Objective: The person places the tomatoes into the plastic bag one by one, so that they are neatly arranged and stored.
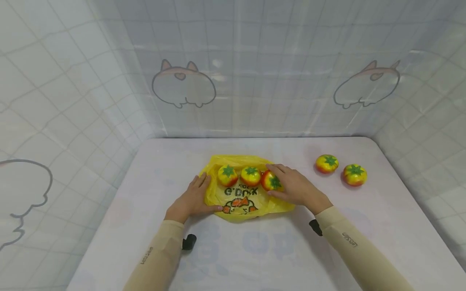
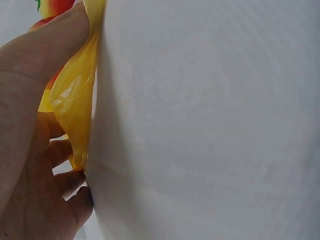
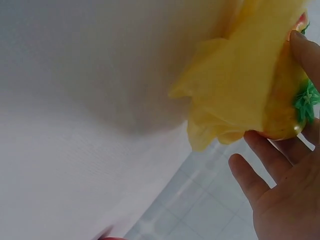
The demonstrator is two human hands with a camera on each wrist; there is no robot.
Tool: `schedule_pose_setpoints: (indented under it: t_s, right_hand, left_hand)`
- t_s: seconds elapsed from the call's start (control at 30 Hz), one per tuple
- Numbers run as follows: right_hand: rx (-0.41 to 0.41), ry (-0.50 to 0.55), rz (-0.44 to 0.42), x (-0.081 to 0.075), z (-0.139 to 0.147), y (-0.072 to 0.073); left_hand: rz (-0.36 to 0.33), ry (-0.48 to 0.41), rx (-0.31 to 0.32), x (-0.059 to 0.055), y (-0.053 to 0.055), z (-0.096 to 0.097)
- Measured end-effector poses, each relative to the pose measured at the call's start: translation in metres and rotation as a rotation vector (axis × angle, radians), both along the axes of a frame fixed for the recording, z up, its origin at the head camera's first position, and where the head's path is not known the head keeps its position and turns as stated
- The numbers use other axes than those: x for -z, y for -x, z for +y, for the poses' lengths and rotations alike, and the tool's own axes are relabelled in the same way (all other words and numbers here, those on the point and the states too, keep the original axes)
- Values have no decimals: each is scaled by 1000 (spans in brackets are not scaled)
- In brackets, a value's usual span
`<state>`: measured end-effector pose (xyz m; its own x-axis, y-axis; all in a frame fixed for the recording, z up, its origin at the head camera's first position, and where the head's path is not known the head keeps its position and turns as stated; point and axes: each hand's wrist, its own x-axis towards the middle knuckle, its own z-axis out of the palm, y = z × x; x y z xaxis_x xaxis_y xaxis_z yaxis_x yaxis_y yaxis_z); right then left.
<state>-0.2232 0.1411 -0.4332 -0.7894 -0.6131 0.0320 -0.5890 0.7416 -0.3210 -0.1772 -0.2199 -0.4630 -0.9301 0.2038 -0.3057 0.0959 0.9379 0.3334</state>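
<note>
A yellow plastic bag (image 1: pixel 218 198) with black lettering and a cartoon print lies flat on the table. Three red-and-yellow toy tomatoes with green leaf tops sit in a row on it: a left one (image 1: pixel 227 176), a middle one (image 1: pixel 251 176) and a right one (image 1: pixel 270 180). My right hand (image 1: pixel 296 186) holds the right tomato between thumb and fingers, covering part of it. Along the bag's left edge rests my left hand (image 1: pixel 193 200), fingers spread and thumb reaching over the front edge. The left wrist view shows its thumb (image 2: pixel 55 42) against the yellow plastic.
Two more toy tomatoes stand on the table to the right of the bag, one farther back (image 1: pixel 326 164) and one farther right (image 1: pixel 354 175). A white covering (image 1: pixel 255 262) lies over the table. Pale grid-patterned curtains (image 1: pixel 273 81) hang behind and at both sides.
</note>
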Motion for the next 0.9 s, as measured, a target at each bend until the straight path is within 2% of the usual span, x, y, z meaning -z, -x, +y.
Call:
schedule_pose_setpoints:
  t_s: [0.67,0.9]
  right_hand:
    - [-14,-40,-40,4,-1,3]
    - [-5,-45,-111,2,-2,5]
  left_hand:
    - [10,-14,25,-6,-1,0]
    - [14,-5,22,-7,-2,0]
